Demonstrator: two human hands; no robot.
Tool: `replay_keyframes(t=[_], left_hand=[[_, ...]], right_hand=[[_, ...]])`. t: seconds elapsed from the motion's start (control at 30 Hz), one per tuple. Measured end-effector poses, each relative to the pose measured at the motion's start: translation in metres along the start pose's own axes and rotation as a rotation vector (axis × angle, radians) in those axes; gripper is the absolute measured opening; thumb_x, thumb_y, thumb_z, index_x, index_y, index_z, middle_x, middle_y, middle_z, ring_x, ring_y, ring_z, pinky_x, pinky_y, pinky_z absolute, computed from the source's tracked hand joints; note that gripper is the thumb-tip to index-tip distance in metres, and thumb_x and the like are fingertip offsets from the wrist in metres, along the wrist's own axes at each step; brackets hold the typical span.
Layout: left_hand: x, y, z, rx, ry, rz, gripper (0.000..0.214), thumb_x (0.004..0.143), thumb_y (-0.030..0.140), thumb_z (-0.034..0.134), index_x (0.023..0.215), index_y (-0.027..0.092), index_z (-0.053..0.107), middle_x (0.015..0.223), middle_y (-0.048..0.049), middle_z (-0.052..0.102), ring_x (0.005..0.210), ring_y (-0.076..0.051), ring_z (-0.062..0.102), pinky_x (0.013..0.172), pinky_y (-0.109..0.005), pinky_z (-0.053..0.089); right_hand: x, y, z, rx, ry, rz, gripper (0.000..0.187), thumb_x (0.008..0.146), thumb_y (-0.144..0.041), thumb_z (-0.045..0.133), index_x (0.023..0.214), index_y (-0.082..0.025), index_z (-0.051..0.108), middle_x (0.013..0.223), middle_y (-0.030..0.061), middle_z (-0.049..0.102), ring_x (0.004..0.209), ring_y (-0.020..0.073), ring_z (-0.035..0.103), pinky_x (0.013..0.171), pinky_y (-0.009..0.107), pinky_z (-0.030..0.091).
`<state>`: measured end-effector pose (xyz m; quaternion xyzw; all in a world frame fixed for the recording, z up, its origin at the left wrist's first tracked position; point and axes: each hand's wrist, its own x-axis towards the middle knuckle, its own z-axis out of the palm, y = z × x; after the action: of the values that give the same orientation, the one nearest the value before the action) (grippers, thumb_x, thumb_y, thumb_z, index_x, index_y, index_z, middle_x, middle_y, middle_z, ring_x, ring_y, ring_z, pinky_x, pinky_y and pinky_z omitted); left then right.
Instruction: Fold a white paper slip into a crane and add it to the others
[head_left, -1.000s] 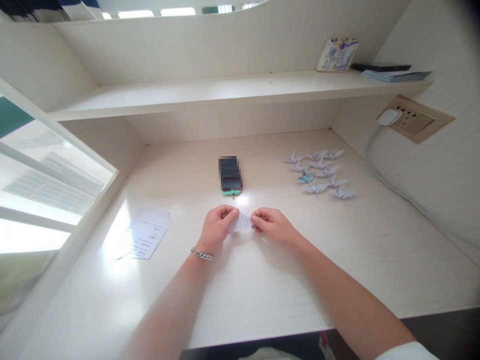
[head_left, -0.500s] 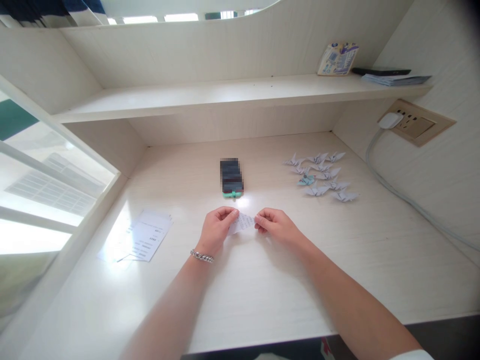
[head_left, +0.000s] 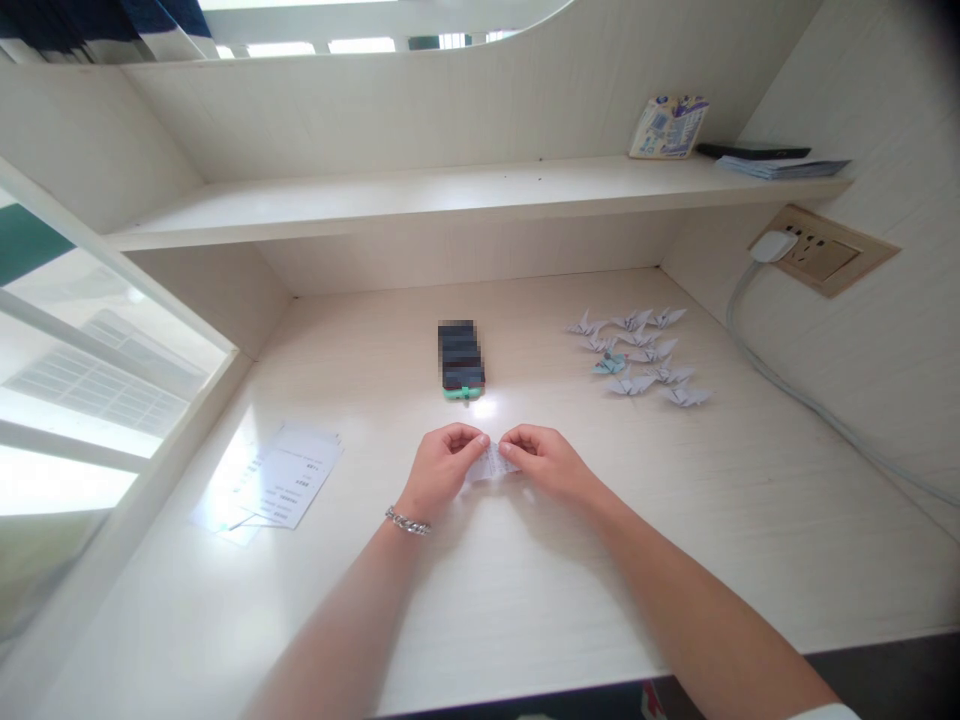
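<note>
A small folded piece of printed paper (head_left: 493,464) is pinched between my two hands above the desk. My left hand (head_left: 448,462), with a silver chain bracelet (head_left: 407,521) at the wrist, grips its left side between thumb and fingers. On the other side my right hand (head_left: 545,458) holds the paper's upper right part, its fingertips close to the left ones. Fingers cover part of the paper, so its full shape is hidden. Just beyond the hands lies a dark phone-like object (head_left: 461,357), blurred out, with a green piece at its near end.
Several folded paper cranes (head_left: 628,385), one of them bluish (head_left: 610,363), stand at the back right. Printed paper sheets (head_left: 296,470) lie at the left. A white cable (head_left: 806,400) runs from a wall socket (head_left: 829,252). A shelf (head_left: 390,200) with a packet (head_left: 667,127) spans the back.
Both hands have come closer together on the paper. My right hand's grip has moved left along it, and the paper now sits slightly lower. The camera view has shifted a little.
</note>
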<state>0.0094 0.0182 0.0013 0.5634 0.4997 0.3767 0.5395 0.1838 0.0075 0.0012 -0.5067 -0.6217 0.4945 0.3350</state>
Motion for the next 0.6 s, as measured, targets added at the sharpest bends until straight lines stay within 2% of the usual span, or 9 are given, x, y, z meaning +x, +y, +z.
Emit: replay_keyframes(t=[0.27, 0.6], left_hand=[[-0.004, 0.003, 0.01, 0.092, -0.047, 0.042, 0.024, 0.076, 0.037, 0.058, 0.076, 0.014, 0.063, 0.073, -0.0045, 0.063, 0.067, -0.013, 0.055, 0.062, -0.023, 0.043], [0.005, 0.001, -0.009, -0.12, 0.14, -0.074, 0.023, 0.067, 0.036, 0.066, 0.071, 0.013, 0.063, 0.065, -0.0027, 0.061, 0.059, -0.011, 0.052, 0.052, -0.021, 0.039]], right_hand=[[-0.003, -0.005, 0.003, -0.099, 0.06, 0.009, 0.015, 0.076, -0.025, 0.048, 0.068, -0.017, 0.058, 0.061, -0.0029, 0.052, 0.057, 0.0106, 0.045, 0.051, 0.022, 0.033], [0.0, 0.002, -0.007, 0.036, -0.049, 0.084, 0.01, 0.068, -0.018, 0.048, 0.066, -0.017, 0.058, 0.058, -0.0008, 0.058, 0.055, 0.012, 0.05, 0.053, 0.023, 0.037]])
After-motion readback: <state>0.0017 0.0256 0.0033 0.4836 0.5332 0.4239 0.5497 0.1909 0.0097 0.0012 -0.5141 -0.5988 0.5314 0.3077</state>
